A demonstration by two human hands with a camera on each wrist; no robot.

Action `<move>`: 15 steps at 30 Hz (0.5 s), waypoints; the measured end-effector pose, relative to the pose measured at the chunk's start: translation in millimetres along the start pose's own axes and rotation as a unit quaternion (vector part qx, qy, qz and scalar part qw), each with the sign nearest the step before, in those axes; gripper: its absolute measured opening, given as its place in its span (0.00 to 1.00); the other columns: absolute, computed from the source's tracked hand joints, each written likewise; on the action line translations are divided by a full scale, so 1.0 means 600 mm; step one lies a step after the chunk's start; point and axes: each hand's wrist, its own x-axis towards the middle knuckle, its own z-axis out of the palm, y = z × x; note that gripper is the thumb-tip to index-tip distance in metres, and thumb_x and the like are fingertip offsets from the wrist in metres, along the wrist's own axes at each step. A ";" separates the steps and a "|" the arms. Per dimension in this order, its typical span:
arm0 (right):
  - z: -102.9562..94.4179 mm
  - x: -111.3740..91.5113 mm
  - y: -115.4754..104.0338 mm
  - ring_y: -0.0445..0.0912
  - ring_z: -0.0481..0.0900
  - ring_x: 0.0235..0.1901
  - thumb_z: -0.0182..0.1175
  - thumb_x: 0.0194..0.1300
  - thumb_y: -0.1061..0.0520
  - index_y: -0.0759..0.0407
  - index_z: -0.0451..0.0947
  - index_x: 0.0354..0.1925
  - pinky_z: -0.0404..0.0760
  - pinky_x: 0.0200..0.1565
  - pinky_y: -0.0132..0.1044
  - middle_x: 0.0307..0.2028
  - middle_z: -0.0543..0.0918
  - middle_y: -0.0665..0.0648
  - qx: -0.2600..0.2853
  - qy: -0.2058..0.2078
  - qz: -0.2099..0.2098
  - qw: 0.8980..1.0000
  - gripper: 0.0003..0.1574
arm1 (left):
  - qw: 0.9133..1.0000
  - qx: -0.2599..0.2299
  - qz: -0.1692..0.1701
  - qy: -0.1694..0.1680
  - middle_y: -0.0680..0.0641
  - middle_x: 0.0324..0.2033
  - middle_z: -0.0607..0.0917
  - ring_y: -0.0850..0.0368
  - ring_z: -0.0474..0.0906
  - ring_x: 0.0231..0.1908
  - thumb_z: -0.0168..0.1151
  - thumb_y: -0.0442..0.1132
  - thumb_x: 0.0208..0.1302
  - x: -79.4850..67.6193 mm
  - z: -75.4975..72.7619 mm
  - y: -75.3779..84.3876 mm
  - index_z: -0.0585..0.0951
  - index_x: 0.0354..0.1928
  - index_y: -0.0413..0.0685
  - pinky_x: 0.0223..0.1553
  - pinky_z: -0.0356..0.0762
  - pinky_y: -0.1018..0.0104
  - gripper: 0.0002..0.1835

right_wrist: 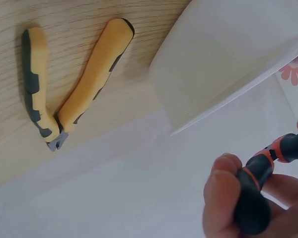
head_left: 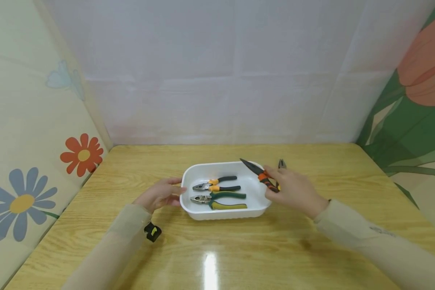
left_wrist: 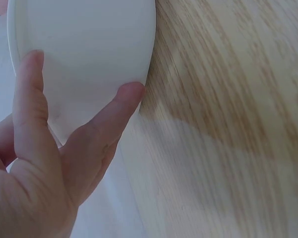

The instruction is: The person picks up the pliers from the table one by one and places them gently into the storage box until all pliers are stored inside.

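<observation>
Wooden table [head_left: 311, 249], perhaps yellow-handled pliers [right_wrist: 64, 84].

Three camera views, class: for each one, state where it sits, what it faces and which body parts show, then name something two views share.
Head: worn high, facing down at the white tray on the wooden table; both sleeved arms show.
Left wrist: close beside the tray's outer wall; left hand touches it.
Right wrist: looks at the right hand gripping the orange-black pliers, past yellow-handled pliers.
Shared: the tray appears in all three.

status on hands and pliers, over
Left hand steadies white tray. Right hand grips orange-black pliers over tray's right rim. Two pliers inside; nothing blocking.
</observation>
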 end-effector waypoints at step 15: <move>0.011 0.013 -0.021 0.44 0.64 0.19 0.61 0.53 0.52 0.64 0.76 0.60 0.62 0.14 0.31 0.32 0.79 0.59 -0.007 -0.006 -0.039 0.999 0.36 | 1.000 0.006 0.001 -0.009 0.27 0.51 0.74 0.53 0.81 0.31 0.51 0.24 0.69 -0.005 0.001 0.006 0.51 0.72 0.28 0.30 0.85 0.72 0.33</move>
